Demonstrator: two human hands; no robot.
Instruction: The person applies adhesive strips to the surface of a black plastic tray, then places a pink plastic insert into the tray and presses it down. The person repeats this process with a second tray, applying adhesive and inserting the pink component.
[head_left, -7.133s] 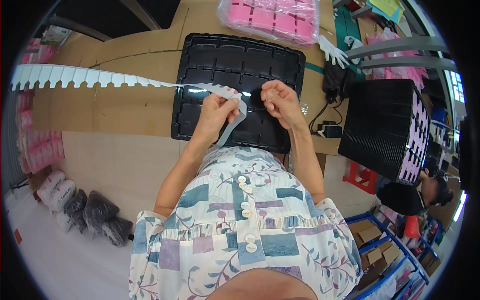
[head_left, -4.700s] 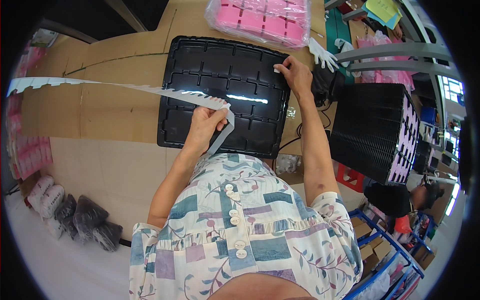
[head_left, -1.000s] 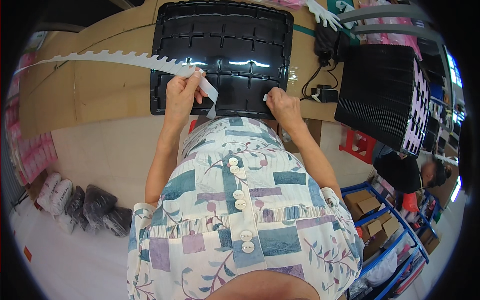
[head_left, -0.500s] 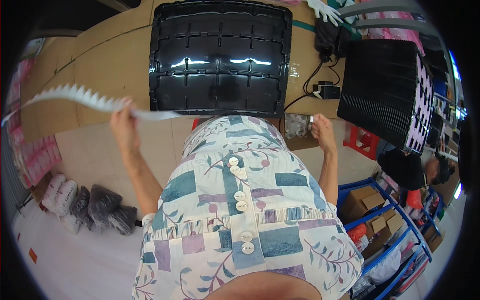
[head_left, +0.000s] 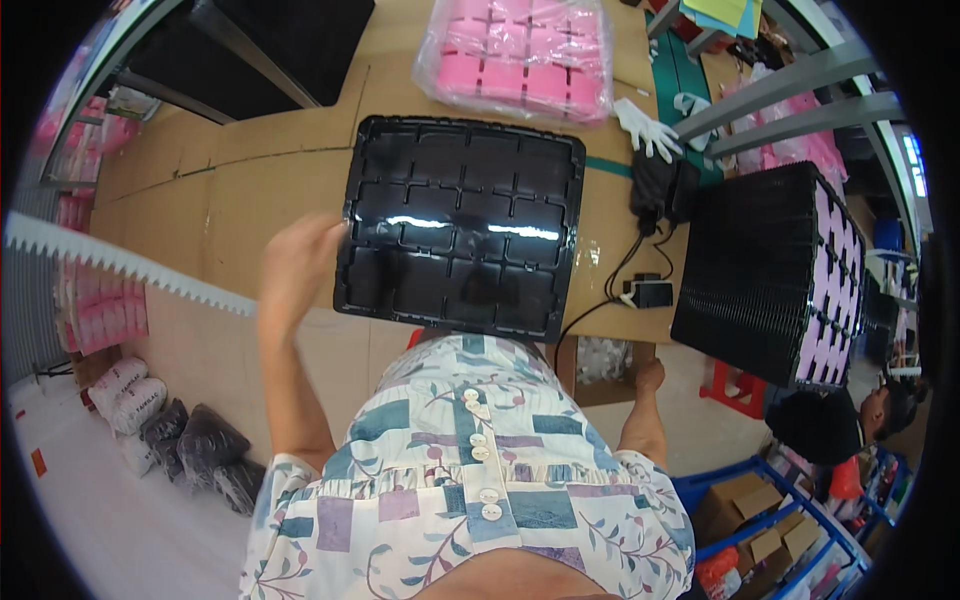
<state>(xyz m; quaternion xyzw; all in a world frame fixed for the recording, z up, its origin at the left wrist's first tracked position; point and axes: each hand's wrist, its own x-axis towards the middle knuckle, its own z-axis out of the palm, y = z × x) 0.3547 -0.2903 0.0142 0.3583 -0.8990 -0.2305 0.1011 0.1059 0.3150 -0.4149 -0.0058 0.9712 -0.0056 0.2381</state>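
Note:
A black moulded plastic tray (head_left: 460, 230) with cross-shaped ridges lies at the table's front edge, against my shirt. My left hand (head_left: 298, 265) is closed at its left rim, and the fingertips seem to pinch the edge there. A long white strip with a toothed edge (head_left: 130, 268) stretches from the far left to my left wrist. Whether it runs on behind the wrist is hidden. My right hand (head_left: 650, 377) hangs low beyond the table's front edge, its fingers curled. What it holds, if anything, cannot be made out.
Pink trays in clear plastic (head_left: 520, 60) lie behind the black tray. To the right are a white glove (head_left: 648, 130), black cables (head_left: 612, 275) and a tall stack of black trays (head_left: 750, 270) on a red stool (head_left: 733, 390). Another person (head_left: 830, 425) is at far right.
My left hand has moved right, onto the tray's left rim. The strip now shows only left of my wrist. My right hand has lowered. The view has shifted, revealing the pink trays.

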